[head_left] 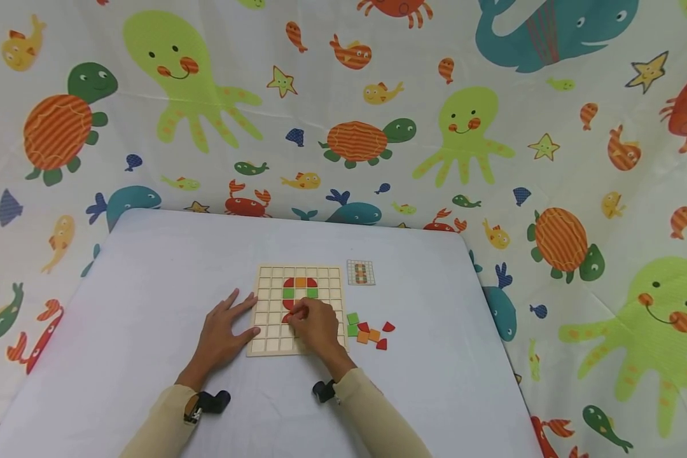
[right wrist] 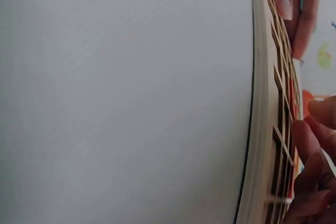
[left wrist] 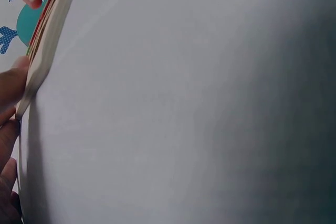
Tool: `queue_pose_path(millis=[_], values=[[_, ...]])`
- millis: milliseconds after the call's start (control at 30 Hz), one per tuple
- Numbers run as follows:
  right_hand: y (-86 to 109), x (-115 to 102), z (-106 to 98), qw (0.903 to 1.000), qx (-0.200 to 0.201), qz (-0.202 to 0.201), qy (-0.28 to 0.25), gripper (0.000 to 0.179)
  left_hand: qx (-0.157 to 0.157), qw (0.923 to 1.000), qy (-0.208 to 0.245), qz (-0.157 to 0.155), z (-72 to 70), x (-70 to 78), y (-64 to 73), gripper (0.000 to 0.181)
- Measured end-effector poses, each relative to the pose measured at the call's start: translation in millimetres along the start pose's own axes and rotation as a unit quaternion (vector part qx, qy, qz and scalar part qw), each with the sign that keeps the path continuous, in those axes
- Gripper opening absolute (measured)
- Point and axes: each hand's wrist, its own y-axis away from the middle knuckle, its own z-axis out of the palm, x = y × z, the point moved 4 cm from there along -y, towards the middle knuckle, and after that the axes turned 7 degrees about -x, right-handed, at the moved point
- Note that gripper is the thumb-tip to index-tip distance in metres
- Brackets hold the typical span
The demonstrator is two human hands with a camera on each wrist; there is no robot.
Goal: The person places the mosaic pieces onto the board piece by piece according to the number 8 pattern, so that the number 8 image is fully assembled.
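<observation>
A square wooden grid board (head_left: pixel 269 343) lies on the white table with red, orange and green pieces set in its cells. My right hand (head_left: pixel 316 324) is over the board, its fingertips at a red piece with a curved edge (head_left: pixel 287 317), which it appears to pinch low at a cell. The right wrist view shows those fingers (right wrist: pixel 310 140) close above the grid. My left hand (head_left: pixel 223 331) is spread at the board's left side, thumb and fingertips touching the edge. In the left wrist view its fingers (left wrist: pixel 9 87) rest along the board's side. The right hand hides some cells.
Right of the board lie several loose pieces: green squares (head_left: pixel 352 319), orange squares (head_left: pixel 374 335) and red curved-edged pieces (head_left: pixel 388 327). Above them is a small pattern card (head_left: pixel 352 272) with a printed grid. A sea-animal curtain (head_left: pixel 298 83) hangs behind the table (head_left: pixel 166 267).
</observation>
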Motion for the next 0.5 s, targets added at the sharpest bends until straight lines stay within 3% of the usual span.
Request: queue_pose_path(millis=[233,500], values=[[8.3,16.5,-28.0,0.9979,0.01,-0.025,-0.059,0.011,-0.002,1.0,0.0,-0.004,1.1,-0.4,-0.8,0.075],[15.2,58.1,-70.8,0.9967,0.04,-0.015,-0.07,0.018,-0.001,1.0,-0.002,-0.002,2.1,-1.8,-0.3,0.075]])
